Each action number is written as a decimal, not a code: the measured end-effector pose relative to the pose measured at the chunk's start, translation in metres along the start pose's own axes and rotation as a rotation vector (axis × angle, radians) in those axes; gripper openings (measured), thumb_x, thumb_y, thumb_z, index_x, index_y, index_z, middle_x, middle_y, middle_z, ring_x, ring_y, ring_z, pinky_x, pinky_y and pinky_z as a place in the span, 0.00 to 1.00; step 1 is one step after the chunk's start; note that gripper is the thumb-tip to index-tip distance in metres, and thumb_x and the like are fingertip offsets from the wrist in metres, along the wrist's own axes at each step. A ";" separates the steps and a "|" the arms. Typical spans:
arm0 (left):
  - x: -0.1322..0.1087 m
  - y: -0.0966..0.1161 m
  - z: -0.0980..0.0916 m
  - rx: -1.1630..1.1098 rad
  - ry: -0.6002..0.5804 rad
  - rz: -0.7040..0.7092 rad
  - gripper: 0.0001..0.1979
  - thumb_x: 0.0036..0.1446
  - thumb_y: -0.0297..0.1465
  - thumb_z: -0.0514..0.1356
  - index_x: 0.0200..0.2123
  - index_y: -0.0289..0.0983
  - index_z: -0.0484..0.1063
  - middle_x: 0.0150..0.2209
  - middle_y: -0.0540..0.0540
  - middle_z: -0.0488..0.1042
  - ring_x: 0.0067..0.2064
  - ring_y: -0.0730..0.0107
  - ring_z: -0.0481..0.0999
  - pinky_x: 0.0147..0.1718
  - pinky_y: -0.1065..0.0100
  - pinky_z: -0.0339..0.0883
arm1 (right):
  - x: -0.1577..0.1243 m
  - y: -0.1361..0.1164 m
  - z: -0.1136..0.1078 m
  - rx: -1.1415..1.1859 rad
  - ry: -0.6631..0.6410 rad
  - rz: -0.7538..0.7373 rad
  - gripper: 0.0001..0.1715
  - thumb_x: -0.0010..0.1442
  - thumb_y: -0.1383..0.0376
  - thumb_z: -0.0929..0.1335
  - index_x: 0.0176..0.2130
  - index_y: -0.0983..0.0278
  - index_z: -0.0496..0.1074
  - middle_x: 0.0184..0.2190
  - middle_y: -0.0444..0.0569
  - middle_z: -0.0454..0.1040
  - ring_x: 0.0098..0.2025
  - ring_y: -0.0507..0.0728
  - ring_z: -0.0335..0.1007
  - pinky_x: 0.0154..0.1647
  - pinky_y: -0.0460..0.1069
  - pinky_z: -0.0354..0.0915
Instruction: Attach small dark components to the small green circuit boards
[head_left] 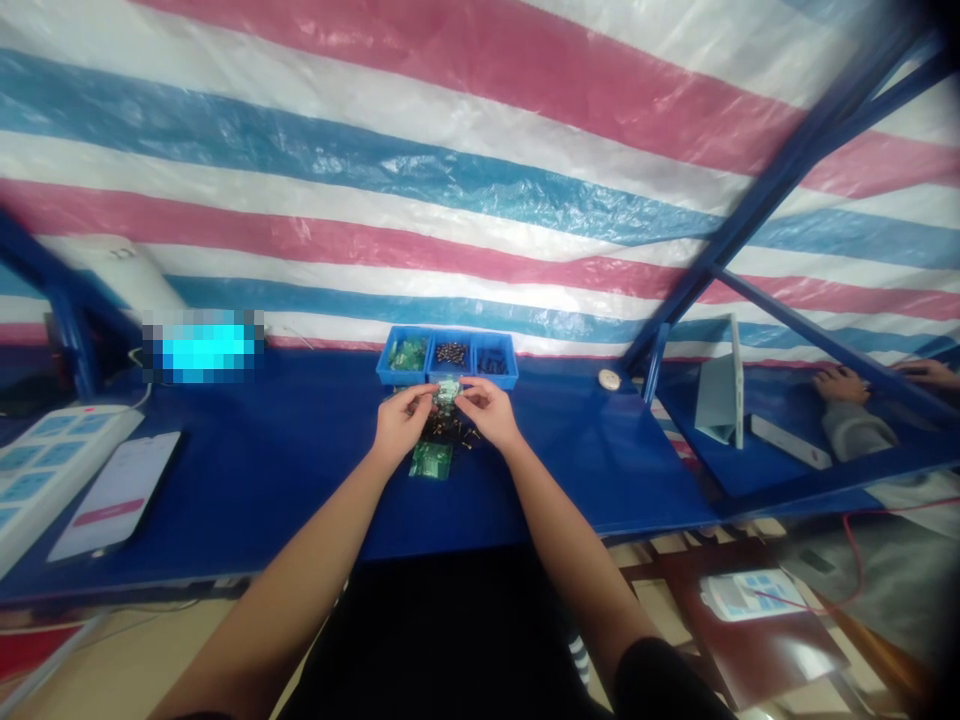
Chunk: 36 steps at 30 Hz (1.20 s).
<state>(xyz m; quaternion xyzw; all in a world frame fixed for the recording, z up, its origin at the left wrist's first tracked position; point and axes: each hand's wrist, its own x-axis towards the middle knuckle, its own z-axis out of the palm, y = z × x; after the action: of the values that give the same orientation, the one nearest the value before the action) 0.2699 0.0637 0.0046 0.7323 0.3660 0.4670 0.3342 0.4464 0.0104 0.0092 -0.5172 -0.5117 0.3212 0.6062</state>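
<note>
Between my left hand (405, 415) and my right hand (487, 408) is a small shiny plastic bag (448, 390), its edges pinched in the closed fingers of both. What is inside it is too small to tell. Just below the hands lies a loose pile of small dark and brass-coloured parts (456, 432). A green packet (431, 461) lies flat on the blue table in front of the pile. Behind my fingers stands a blue three-compartment tray (384, 378): green packets at left, small dark and brassy pieces in the middle, dark blue pieces at right.
A phone (116, 495) and a white power strip (56, 470) lie on the left of the table (300, 480). A round pale object (609, 380) sits at right, near blue frame bars (656, 365). Beyond them are a propped tablet (724, 385) and another person's hand (841, 384).
</note>
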 end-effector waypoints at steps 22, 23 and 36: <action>0.000 -0.010 0.004 0.036 0.015 0.011 0.15 0.57 0.40 0.59 0.44 0.39 0.77 0.31 0.47 0.78 0.28 0.68 0.77 0.31 0.67 0.72 | -0.002 -0.003 0.001 -0.044 -0.013 -0.030 0.24 0.51 0.57 0.72 0.48 0.61 0.74 0.30 0.45 0.76 0.26 0.52 0.66 0.31 0.48 0.65; 0.000 -0.010 0.005 0.035 0.017 0.013 0.15 0.57 0.40 0.59 0.44 0.39 0.77 0.31 0.46 0.78 0.28 0.68 0.77 0.31 0.67 0.72 | -0.002 -0.003 0.001 -0.041 -0.016 -0.029 0.24 0.51 0.58 0.72 0.48 0.61 0.74 0.30 0.45 0.76 0.26 0.52 0.66 0.31 0.48 0.65; 0.000 -0.002 0.002 -0.066 -0.030 0.021 0.30 0.54 0.36 0.61 0.60 0.39 0.64 0.34 0.48 0.76 0.27 0.73 0.73 0.30 0.70 0.70 | -0.001 0.000 0.003 -0.012 0.043 -0.042 0.28 0.52 0.59 0.71 0.53 0.60 0.69 0.32 0.45 0.76 0.29 0.52 0.69 0.34 0.49 0.67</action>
<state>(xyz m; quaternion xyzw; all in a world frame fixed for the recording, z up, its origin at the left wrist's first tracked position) 0.2716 0.0642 0.0023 0.7315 0.3376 0.4715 0.3588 0.4438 0.0103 0.0087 -0.5170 -0.5113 0.2940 0.6204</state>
